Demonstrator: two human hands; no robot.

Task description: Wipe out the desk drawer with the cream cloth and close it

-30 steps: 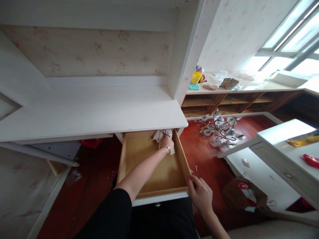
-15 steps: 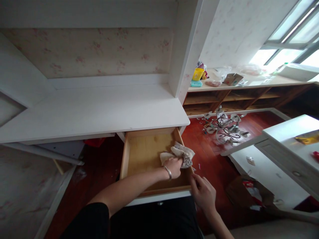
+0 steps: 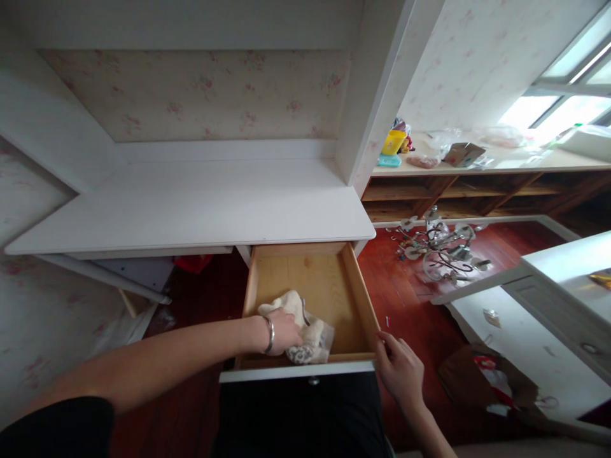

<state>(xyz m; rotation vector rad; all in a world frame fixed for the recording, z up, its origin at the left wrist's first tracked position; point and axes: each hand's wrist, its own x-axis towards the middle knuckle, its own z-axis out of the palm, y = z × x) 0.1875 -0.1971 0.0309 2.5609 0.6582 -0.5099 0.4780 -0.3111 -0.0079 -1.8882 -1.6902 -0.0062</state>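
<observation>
A wooden drawer [image 3: 324,273] is pulled out from under the white desk [image 3: 229,203]. Inside it, toward the front left, lies a crumpled cream cloth [image 3: 305,331] with a grey pattern at one end. My left hand [image 3: 281,331], with a silver bangle at the wrist, presses down on the cloth with its fingers closed around part of it. Outside the drawer's right front corner, my right hand [image 3: 398,369] grips the top edge of the side wall between thumb and fingers. The drawer's white front [image 3: 267,374] rests close to my dark clothing.
On the red wooden floor to the right lies a dismantled chandelier [image 3: 439,248]. Low shelves [image 3: 453,187] beneath the window carry a yellow cup [image 3: 394,142] and plastic bags. A white cabinet [image 3: 563,299] stands at right, with a brown paper bag [image 3: 458,381] near it.
My left hand has moved the cloth from the drawer's right side to its front left. My right hand keeps its place at the right front corner. The view has shifted slightly left.
</observation>
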